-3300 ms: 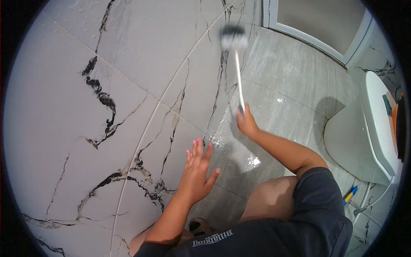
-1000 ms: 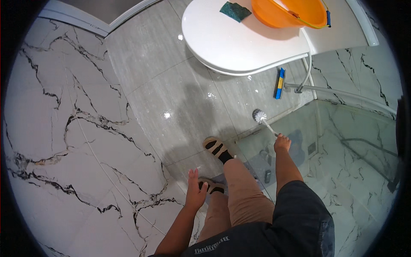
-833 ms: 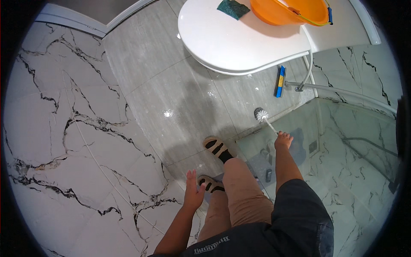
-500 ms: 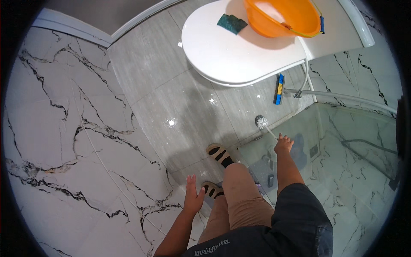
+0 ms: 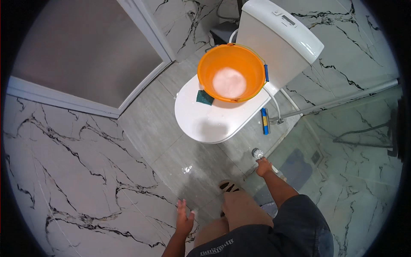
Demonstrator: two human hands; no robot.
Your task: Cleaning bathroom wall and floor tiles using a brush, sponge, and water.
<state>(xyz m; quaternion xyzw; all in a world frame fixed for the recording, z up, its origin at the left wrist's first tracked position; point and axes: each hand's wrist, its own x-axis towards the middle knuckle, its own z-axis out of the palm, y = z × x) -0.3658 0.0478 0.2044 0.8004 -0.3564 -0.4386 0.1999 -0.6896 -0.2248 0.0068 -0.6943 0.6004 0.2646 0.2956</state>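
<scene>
Brushes [image 5: 257, 153] — two, one in right hand [image 5: 263, 166].

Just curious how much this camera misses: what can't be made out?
In the head view:
Brush: handle partly covered by the right hand.
Green pad: upper edge hidden by the orange bucket.
Pale patch inside it: too blurred to identify.
Door: cut off by the dark rim.

The left hand [image 5: 184, 222] extends its fingers [image 5: 182, 207], while the right hand [image 5: 263, 167] reaches farther forward, curled.
</scene>
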